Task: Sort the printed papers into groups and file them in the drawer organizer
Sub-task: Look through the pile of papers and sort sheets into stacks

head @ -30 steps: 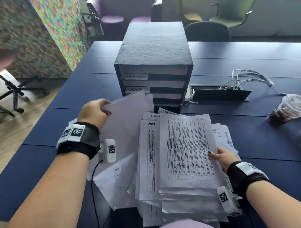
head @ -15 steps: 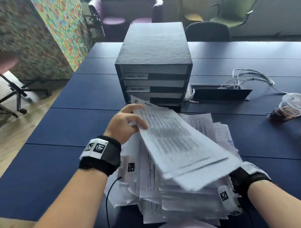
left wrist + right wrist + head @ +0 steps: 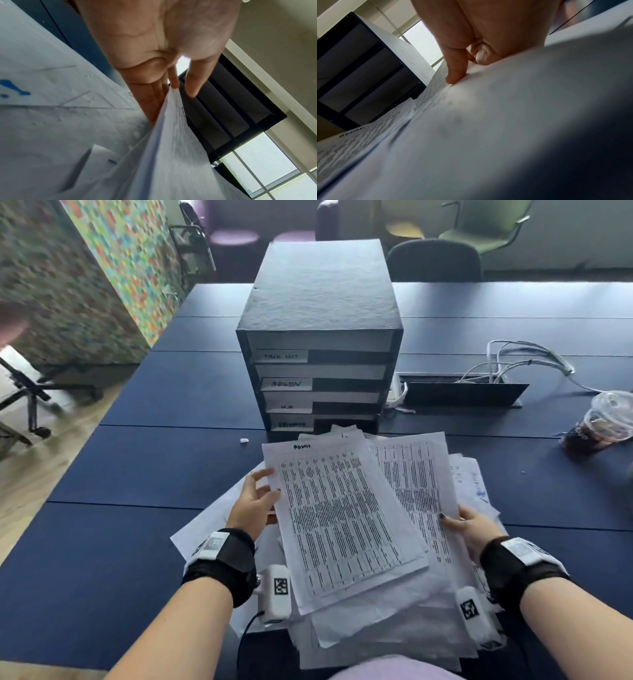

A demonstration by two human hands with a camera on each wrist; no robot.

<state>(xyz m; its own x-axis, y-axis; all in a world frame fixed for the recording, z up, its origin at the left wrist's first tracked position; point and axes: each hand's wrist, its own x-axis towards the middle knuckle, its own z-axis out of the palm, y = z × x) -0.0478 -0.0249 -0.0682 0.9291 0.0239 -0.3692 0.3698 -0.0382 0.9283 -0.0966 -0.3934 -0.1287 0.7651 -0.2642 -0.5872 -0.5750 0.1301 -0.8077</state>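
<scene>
A dark drawer organizer (image 3: 322, 302) with several labelled slots stands mid-table, one label reading ADMIN. In front of it lies a loose pile of printed papers (image 3: 376, 621). On top is a tilted sheaf headed ADMIN (image 3: 342, 518). My left hand (image 3: 265, 491) holds that sheaf's left edge; the left wrist view shows the hand (image 3: 178, 83) with fingers under the sheets and the thumb above. My right hand (image 3: 459, 520) grips the right edge of a second printed sheaf (image 3: 418, 491), thumb on top. In the right wrist view the thumb (image 3: 455, 73) presses the paper, with the organizer (image 3: 359, 67) behind.
A plastic cup of dark drink (image 3: 599, 426) stands at the right on the blue table (image 3: 137, 474). A cable box with white cables (image 3: 462, 393) sits right of the organizer. A small white scrap (image 3: 244, 440) lies left of the papers. Chairs (image 3: 435, 265) stand beyond the far edge.
My left hand let go of a blank sheet at the left and took hold of a printed sheaf. The sheaf swung up, then settled flatter with its ADMIN heading showing.
</scene>
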